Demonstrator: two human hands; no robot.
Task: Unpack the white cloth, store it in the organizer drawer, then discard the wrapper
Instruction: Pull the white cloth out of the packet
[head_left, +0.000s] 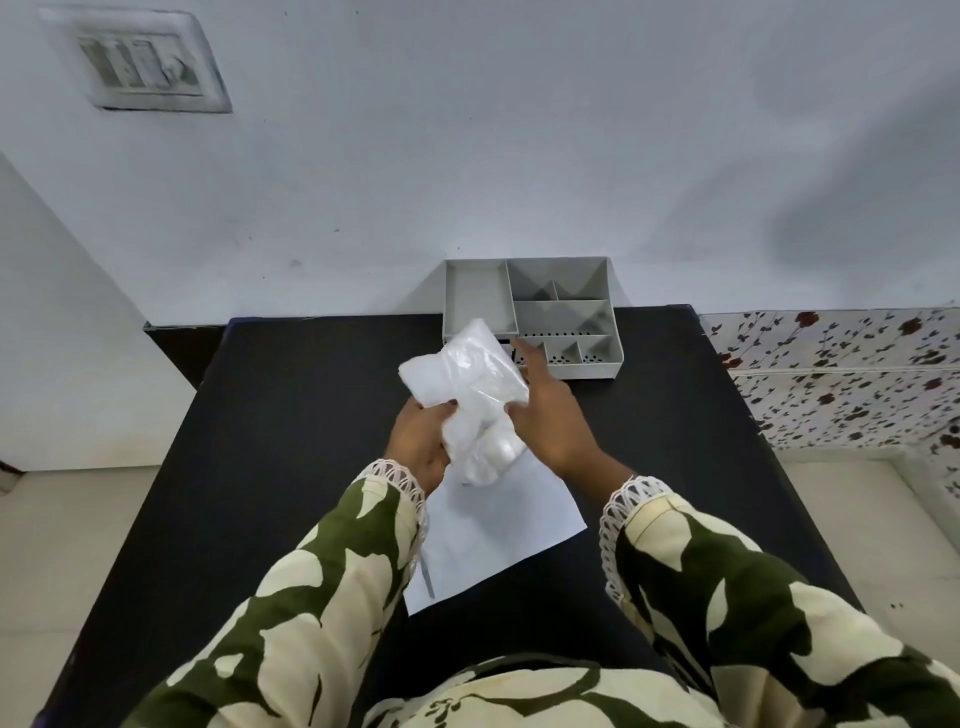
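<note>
Above the middle of the black table I hold a white cloth (491, 447) inside a clear plastic wrapper (462, 369). My left hand (421, 441) grips the packet's lower left side. My right hand (550, 410) holds its right side, the index finger stretched out toward the organizer. The grey organizer (597, 364) stands at the table's far edge against the wall, with several open compartments that look empty. The packet hides the organizer's near left corner, and no drawer front shows.
A white sheet of paper (498, 540) lies on the black table (291, 415) under my hands, a dark pen-like stick (427, 579) at its left edge. A switch plate (140, 65) hangs on the wall. A flower-patterned surface (852, 369) lies right of the table.
</note>
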